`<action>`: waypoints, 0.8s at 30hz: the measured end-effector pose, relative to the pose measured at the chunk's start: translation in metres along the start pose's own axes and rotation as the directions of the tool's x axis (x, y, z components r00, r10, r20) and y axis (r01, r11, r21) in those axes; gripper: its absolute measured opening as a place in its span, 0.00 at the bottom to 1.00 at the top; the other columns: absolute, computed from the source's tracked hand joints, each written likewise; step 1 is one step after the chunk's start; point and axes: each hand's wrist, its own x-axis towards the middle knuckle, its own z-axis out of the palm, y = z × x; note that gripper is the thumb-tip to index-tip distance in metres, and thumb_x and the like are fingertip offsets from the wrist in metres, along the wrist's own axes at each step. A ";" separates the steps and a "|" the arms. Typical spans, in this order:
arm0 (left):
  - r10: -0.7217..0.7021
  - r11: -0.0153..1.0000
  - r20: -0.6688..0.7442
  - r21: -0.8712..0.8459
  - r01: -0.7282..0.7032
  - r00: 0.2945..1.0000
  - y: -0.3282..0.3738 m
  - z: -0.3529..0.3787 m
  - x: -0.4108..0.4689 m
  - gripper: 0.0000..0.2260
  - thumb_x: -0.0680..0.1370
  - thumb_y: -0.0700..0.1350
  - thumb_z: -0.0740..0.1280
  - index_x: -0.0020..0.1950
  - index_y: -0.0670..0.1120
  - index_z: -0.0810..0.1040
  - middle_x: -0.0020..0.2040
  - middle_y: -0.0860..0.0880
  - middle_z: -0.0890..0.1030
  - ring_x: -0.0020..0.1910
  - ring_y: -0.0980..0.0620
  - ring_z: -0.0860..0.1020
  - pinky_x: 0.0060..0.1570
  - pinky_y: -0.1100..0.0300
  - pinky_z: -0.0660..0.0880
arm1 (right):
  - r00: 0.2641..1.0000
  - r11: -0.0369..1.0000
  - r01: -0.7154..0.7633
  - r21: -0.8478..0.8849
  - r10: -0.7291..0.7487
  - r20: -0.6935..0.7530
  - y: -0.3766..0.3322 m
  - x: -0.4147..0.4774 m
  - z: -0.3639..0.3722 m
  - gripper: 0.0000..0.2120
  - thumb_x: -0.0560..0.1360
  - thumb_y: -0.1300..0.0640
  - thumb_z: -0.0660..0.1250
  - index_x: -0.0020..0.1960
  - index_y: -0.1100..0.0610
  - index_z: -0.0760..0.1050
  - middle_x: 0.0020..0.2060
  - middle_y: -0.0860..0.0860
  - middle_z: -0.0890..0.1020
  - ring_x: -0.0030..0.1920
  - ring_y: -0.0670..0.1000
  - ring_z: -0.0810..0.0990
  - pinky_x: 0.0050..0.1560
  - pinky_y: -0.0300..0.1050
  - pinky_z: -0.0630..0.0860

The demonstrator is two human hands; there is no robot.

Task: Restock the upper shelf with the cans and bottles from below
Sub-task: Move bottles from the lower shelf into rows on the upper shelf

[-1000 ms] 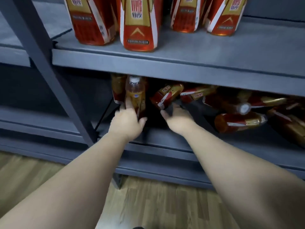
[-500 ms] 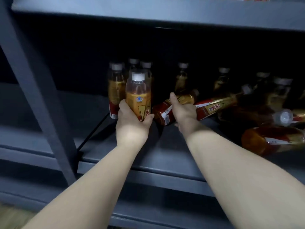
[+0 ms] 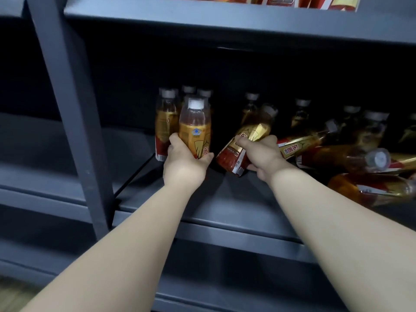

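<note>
My left hand (image 3: pixel 185 164) grips an upright amber bottle (image 3: pixel 195 122) with a white cap and a gold and red label, at the lower shelf's left end. My right hand (image 3: pixel 263 155) grips a second bottle (image 3: pixel 244 143) of the same kind, tilted with its cap pointing up and to the right and its base lifted off the lower shelf (image 3: pixel 225 212). Several more bottles stand behind in the dark, and others lie on their sides to the right (image 3: pixel 369 190). The upper shelf (image 3: pixel 225 21) runs across the top, with red and gold labels showing just above its edge.
A grey diagonal upright post (image 3: pixel 67 109) crosses the left side in front of the shelves. A thin black brace (image 3: pixel 135 176) runs from the post toward the bottles. A lower grey ledge (image 3: pixel 56 255) and a strip of wood floor (image 3: pixel 13 293) lie below.
My right hand has closed round the lying bottle and tipped it up off the shelf. My left hand keeps its grip on the upright bottle. The view has come closer.
</note>
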 end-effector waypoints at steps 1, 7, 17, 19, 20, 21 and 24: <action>-0.008 1.000 0.005 -0.023 0.008 1.000 0.001 -0.001 0.000 0.33 0.72 0.55 0.76 0.69 0.48 0.61 0.62 0.48 0.75 0.58 0.44 0.75 0.55 0.50 0.76 | 0.999 0.999 0.040 0.004 -0.040 0.021 0.000 -0.004 -0.004 0.32 0.71 0.52 0.78 0.66 0.57 0.63 0.54 0.54 0.80 0.49 0.53 0.82 0.40 0.51 0.82; 0.042 0.989 0.045 -0.143 -0.035 0.998 -0.001 -0.001 -0.009 0.33 0.72 0.52 0.77 0.68 0.49 0.62 0.60 0.49 0.76 0.57 0.47 0.77 0.59 0.47 0.78 | 0.969 0.983 0.182 0.017 -0.183 0.165 0.008 -0.023 -0.025 0.27 0.73 0.63 0.76 0.63 0.53 0.62 0.53 0.50 0.79 0.51 0.48 0.81 0.53 0.49 0.79; 0.096 0.974 0.111 -0.215 -0.071 0.989 -0.008 0.003 -0.012 0.35 0.74 0.50 0.76 0.73 0.52 0.58 0.66 0.48 0.73 0.62 0.48 0.75 0.63 0.47 0.75 | 0.918 0.959 0.268 -0.095 -0.224 0.328 0.021 -0.035 -0.024 0.35 0.77 0.59 0.71 0.76 0.42 0.57 0.59 0.45 0.80 0.60 0.50 0.79 0.61 0.56 0.78; 0.096 0.974 0.109 -0.216 -0.071 0.989 -0.011 0.006 -0.011 0.36 0.74 0.50 0.76 0.75 0.53 0.58 0.68 0.48 0.71 0.64 0.47 0.74 0.65 0.45 0.74 | 0.920 0.961 0.257 -0.099 -0.212 0.329 0.024 -0.037 -0.024 0.36 0.78 0.58 0.71 0.77 0.40 0.55 0.61 0.44 0.79 0.61 0.50 0.78 0.60 0.55 0.77; 0.098 0.973 0.105 -0.218 -0.074 0.990 -0.011 0.007 -0.011 0.37 0.74 0.50 0.76 0.75 0.53 0.58 0.69 0.48 0.71 0.65 0.46 0.73 0.66 0.45 0.73 | 0.922 0.963 0.252 -0.099 -0.207 0.327 0.024 -0.038 -0.024 0.37 0.78 0.57 0.71 0.78 0.40 0.54 0.61 0.44 0.78 0.62 0.50 0.77 0.61 0.54 0.76; 0.099 0.974 0.100 -0.216 -0.076 0.990 -0.012 0.007 -0.011 0.37 0.73 0.50 0.76 0.76 0.53 0.58 0.69 0.49 0.71 0.66 0.46 0.73 0.66 0.44 0.72 | 0.924 0.963 0.249 -0.106 -0.203 0.323 0.025 -0.039 -0.024 0.39 0.77 0.56 0.72 0.78 0.40 0.52 0.62 0.44 0.77 0.62 0.49 0.77 0.61 0.52 0.76; 0.115 0.978 0.068 -0.182 -0.101 0.991 -0.012 0.008 -0.012 0.40 0.73 0.51 0.76 0.78 0.54 0.55 0.71 0.49 0.71 0.70 0.44 0.70 0.68 0.42 0.70 | 0.941 0.950 0.269 -0.159 -0.224 0.253 0.022 -0.043 -0.017 0.45 0.71 0.49 0.78 0.78 0.45 0.53 0.64 0.46 0.76 0.63 0.50 0.75 0.64 0.51 0.74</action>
